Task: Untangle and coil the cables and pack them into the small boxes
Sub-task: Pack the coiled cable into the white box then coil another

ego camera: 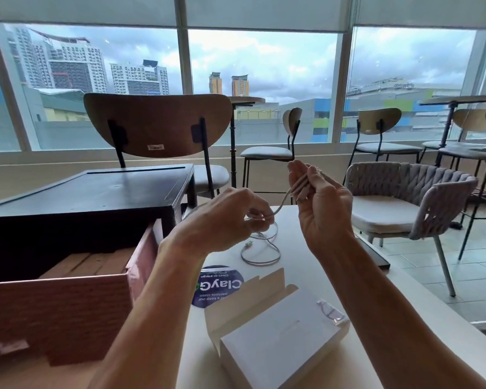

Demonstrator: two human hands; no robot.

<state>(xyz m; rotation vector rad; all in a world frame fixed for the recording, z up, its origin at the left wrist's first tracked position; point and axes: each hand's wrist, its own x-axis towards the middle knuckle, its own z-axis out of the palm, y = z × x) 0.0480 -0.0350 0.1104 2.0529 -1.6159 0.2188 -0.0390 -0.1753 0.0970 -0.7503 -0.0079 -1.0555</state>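
A thin white cable (261, 254) lies partly looped on the white table (314, 265), its metal plug end resting near the loop. My right hand (317, 197) is raised above the table and grips several folded turns of this cable. My left hand (233, 217) pinches the cable's strand a little lower, just above the loose loop. A small white box (275, 341) with its flaps open stands near the front of the table, below both hands. A clear plastic piece (331, 311) lies on its right corner.
A large brown cardboard box (59, 307) stands open at the left, with a black box (90, 197) behind it. A round blue sticker (216, 284) is on the table. Chairs (399, 203) and stools stand beyond the table, before the windows.
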